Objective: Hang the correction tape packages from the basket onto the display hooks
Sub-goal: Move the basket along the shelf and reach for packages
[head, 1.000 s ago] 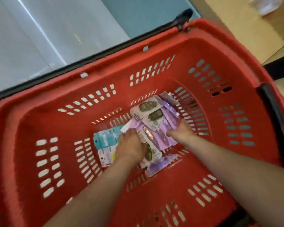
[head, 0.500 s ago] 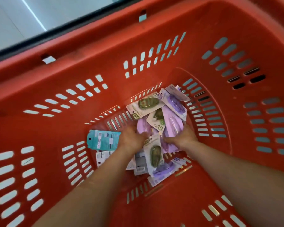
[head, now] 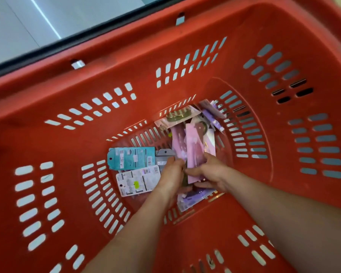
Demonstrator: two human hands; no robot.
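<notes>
The pink packages (head: 195,148) are down at the bottom of the red basket (head: 126,62), bunched into a fan and tipped up off the floor of it. Right hand (head: 210,172) has thumb and fingers curled round the lower end of the bunch. Left hand (head: 171,174) is tucked in on the left edge with its fingers bent onto the same bunch. I mostly see the back of that hand, so I can't tell exactly how the fingertips sit.

So this looks like the pick-up step: gathering a handful before anything gets hung. No display hooks in view at all, so I'd guess the next move is squaring the bunch up, lifting it clear of the basket walls and turning to the rack, hang holes lined up.

Loose stuff all around: a green package (head: 178,115) and purple packages (head: 211,113) at the far end, one more purple package (head: 195,197) under the wrists, then a teal package (head: 132,157), a grey package (head: 164,156) and a white package (head: 138,182) off to the left. The one under the wrists could snag and come up with the handful. The basket is deep, so both arms reach well in.
</notes>
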